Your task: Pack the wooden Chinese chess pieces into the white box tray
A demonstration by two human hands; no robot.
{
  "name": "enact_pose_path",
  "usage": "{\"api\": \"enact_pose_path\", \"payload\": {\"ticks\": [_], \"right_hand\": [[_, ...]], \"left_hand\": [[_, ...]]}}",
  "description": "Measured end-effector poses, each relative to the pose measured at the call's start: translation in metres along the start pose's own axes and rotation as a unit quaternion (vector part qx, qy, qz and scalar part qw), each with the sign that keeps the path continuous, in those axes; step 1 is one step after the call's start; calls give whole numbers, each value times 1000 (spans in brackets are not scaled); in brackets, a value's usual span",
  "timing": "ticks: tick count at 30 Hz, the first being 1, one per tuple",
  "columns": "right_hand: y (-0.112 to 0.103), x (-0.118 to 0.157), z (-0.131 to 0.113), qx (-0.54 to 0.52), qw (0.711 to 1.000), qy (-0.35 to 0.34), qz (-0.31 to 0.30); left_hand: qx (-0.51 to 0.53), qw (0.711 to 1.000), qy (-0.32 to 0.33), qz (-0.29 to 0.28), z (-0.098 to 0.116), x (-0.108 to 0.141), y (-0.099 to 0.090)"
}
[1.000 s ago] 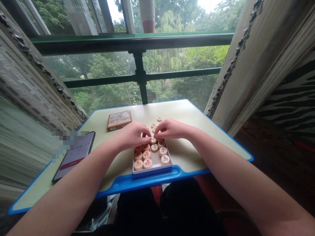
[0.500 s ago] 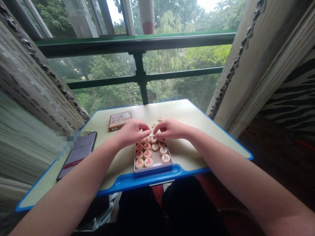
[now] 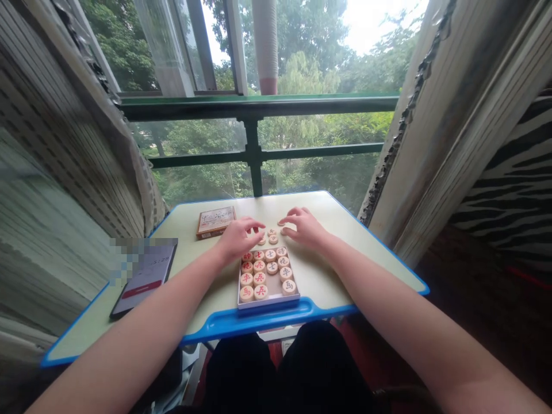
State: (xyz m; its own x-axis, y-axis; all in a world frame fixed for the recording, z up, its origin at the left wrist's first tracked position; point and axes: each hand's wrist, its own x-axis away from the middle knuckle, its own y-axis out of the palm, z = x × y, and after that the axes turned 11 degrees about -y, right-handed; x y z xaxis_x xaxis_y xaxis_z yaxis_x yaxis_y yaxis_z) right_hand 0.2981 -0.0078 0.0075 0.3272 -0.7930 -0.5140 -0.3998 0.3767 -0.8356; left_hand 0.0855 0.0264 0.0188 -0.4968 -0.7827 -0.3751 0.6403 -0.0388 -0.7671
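Observation:
An open box tray (image 3: 274,283) lies near the front of the small table. Inside it stand Chinese chess pieces in rows, red-marked ones such as this piece (image 3: 260,291) on the left and dark-marked ones such as this piece (image 3: 288,287) on the right. Just beyond the tray, several loose chess pieces (image 3: 273,239) rest on the tabletop. My left hand (image 3: 241,236) hovers at the tray's far left corner, fingers apart, close to a loose piece (image 3: 261,241). My right hand (image 3: 305,229) is beyond the far right corner, thumb and fingers spread beside loose pieces partly hidden by its fingertips.
The box lid (image 3: 217,221) lies at the back left of the table (image 3: 345,259). A phone (image 3: 144,279) showing a timer is at the left edge. A blue moulded groove (image 3: 259,323) runs along the front edge. Curtains and a railed window surround the table.
My hands have drawn apart from above the tray's far edge, and their fingers have spread. More loose pieces now show between them. The camera view has tilted up slightly.

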Motion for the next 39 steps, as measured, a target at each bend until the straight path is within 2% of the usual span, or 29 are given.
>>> {"api": "enact_pose_path", "payload": {"ticks": [5, 9, 12, 15, 19, 22, 30, 39], "right_hand": [[3, 2, -1, -10, 997, 14, -79], [2, 2, -4, -34, 996, 29, -81], [2, 3, -3, -34, 997, 18, -62], [3, 3, -3, -20, 998, 9, -50], [2, 2, -6, -16, 998, 8, -59], [1, 2, -8, -22, 998, 2, -52], [2, 3, -5, -30, 999, -7, -30], [0, 1, -6, -33, 999, -6, -33]], "left_hand": [[20, 1000, 3, -9, -5, -1, 6], [36, 999, -8, -40, -1, 0, 8], [38, 996, -14, -74, 6, 3, 1], [35, 987, 18, -157, 17, 8, -21], [11, 951, 96, -293, 30, 15, -54], [-7, 933, 118, -340, 34, 20, -63], [-47, 909, 139, -390, 41, 25, -48], [-2, 911, 89, -402, 37, 25, -45]]}}
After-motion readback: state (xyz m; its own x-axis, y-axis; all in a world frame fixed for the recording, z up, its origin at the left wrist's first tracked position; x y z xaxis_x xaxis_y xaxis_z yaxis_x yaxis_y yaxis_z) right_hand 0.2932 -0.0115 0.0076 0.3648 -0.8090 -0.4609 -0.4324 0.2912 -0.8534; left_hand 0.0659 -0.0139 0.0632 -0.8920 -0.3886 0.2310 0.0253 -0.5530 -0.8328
